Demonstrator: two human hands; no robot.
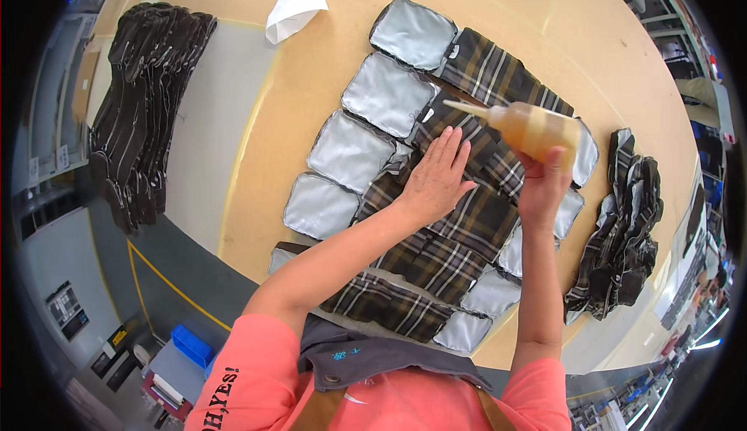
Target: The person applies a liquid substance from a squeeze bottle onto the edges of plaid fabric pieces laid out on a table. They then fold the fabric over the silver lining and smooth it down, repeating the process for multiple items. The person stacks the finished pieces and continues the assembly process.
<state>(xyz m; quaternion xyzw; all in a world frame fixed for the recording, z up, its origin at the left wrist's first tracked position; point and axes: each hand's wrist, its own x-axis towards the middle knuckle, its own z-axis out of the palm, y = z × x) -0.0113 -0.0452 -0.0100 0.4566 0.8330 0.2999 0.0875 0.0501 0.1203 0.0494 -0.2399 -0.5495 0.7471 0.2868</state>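
My left hand [438, 180] lies flat on a dark plaid fabric piece [467, 217], fingers stretched out. In my right hand [543, 190] is a squeeze bottle [537, 131] with yellowish-brown contents, tilted so its long pale nozzle [467, 108] points left, close over the plaid cloth. Several plaid pieces lie overlapping in a slanted row across the table. Their rounded ends show a silvery-grey lining [414, 36] with dark edges, on the left and partly on the right. Whether the nozzle touches the cloth I cannot tell.
A stack of dark edged pieces [144, 112] lies on the left of the tan table [257, 197]. Folded plaid pieces [621, 233] are heaped at the right. A white paper scrap [296, 9] sits at the far side. A blue bin [191, 345] stands below left, off the table.
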